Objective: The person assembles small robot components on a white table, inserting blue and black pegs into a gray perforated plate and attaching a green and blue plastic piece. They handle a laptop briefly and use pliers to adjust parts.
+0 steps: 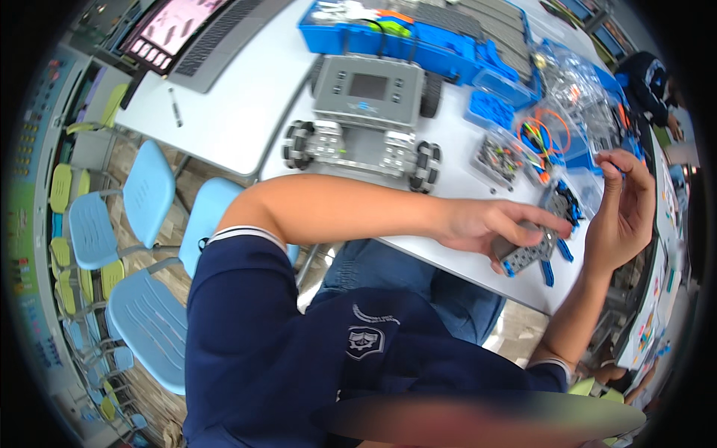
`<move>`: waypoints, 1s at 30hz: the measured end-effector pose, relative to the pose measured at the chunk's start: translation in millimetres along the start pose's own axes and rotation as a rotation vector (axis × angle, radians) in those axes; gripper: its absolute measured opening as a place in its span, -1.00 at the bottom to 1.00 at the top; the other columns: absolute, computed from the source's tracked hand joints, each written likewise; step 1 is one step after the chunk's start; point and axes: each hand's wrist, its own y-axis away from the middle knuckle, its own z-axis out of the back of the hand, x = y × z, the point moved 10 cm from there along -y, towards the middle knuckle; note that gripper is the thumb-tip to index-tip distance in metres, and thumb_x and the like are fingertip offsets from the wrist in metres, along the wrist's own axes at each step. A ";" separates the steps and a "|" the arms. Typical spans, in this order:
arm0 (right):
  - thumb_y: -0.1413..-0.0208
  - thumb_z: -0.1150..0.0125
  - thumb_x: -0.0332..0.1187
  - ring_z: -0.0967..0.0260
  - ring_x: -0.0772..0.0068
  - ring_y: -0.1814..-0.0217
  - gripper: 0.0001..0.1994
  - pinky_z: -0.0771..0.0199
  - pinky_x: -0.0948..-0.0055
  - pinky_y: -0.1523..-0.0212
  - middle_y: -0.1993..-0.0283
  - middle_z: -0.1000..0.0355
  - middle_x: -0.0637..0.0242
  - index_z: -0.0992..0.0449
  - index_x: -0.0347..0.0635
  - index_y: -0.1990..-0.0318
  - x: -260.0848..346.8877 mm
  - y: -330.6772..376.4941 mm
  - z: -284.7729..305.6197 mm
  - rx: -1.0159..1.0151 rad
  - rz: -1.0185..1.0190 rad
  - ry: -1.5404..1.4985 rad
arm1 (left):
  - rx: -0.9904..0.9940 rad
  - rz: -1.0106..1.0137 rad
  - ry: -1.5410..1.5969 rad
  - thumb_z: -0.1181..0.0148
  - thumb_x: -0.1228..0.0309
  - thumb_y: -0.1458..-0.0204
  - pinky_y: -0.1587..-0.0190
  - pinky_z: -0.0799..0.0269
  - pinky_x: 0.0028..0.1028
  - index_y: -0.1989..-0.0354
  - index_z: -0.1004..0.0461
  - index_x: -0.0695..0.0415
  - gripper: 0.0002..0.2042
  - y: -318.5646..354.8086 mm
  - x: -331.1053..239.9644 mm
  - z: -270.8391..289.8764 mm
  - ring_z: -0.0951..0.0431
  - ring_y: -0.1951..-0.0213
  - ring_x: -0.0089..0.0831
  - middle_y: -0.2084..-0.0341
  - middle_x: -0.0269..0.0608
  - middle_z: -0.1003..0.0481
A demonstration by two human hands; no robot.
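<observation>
My left hand (489,226) is closed around a grey plastic building-piece assembly (526,257) with a blue part at its end, over the table's near edge. To its right my right hand (626,213) is raised, thumb and index finger pinched at the tips. Something small and dark shows between those fingertips, too small to name. Just beyond my left hand lie more grey and black linked parts (554,200), partly hidden by its fingers. Blue bars (547,272) lie on the tabletop next to the assembly.
A grey wheeled robot base (366,101) stands on the white table (246,112). Behind it is a blue parts bin (441,56). Clear boxes of small parts (497,160) and an orange ring (560,123) sit at the right. A laptop (216,48) is far left; blue chairs (149,321) stand left.
</observation>
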 end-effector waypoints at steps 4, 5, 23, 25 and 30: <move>-0.17 -0.23 -0.64 -0.55 0.26 0.06 -0.77 -0.52 0.35 -0.02 0.07 -0.57 0.16 -0.48 -0.34 0.02 55.3 -50.1 -114.6 0.427 0.122 -0.010 | -0.051 0.057 -0.019 -0.20 0.14 -0.29 0.32 -0.51 -0.45 -0.44 -0.24 -0.07 -0.43 3.3 5.9 6.3 -0.57 0.16 -0.64 -0.03 -0.43 -0.48; -0.18 -0.23 -0.60 -0.54 0.19 0.05 -0.78 -0.51 0.32 -0.01 0.06 -0.58 0.17 -0.46 -0.29 0.03 75.9 -60.0 -145.8 0.471 0.260 -0.001 | -0.087 0.066 -0.037 -0.20 0.13 -0.29 0.32 -0.51 -0.44 -0.43 -0.25 -0.08 -0.44 3.3 6.6 9.6 -0.57 0.15 -0.62 -0.02 -0.43 -0.49; -0.47 0.10 -0.19 -0.38 -0.12 -0.28 -0.60 -0.31 -0.05 -0.26 -0.21 -0.39 -0.14 -0.32 -0.40 -0.17 60.4 -83.2 -587.1 0.959 -0.056 -0.011 | -0.127 0.154 0.026 -0.23 0.13 -0.26 0.10 -0.52 -0.21 -0.36 -0.30 0.12 -0.43 32.7 47.9 52.2 -0.54 0.01 -0.39 -0.09 -0.23 -0.49; -0.47 0.10 -0.18 -0.38 -0.12 -0.29 -0.60 -0.30 -0.05 -0.26 -0.21 -0.39 -0.13 -0.32 -0.39 -0.18 54.9 -81.7 -596.6 0.967 -0.036 -0.003 | -0.120 0.157 0.038 -0.23 0.13 -0.26 0.10 -0.52 -0.21 -0.36 -0.30 0.11 -0.43 35.8 49.3 52.7 -0.54 0.01 -0.39 -0.09 -0.23 -0.49; -0.47 0.10 -0.16 -0.36 -0.10 -0.31 -0.59 -0.25 -0.06 -0.28 -0.21 -0.40 -0.11 -0.32 -0.36 -0.19 45.8 -76.4 -608.8 1.016 -0.064 0.055 | -0.116 0.147 0.053 -0.24 0.13 -0.25 0.10 -0.51 -0.21 -0.36 -0.30 0.10 -0.43 39.9 48.8 51.5 -0.54 0.01 -0.39 -0.09 -0.23 -0.49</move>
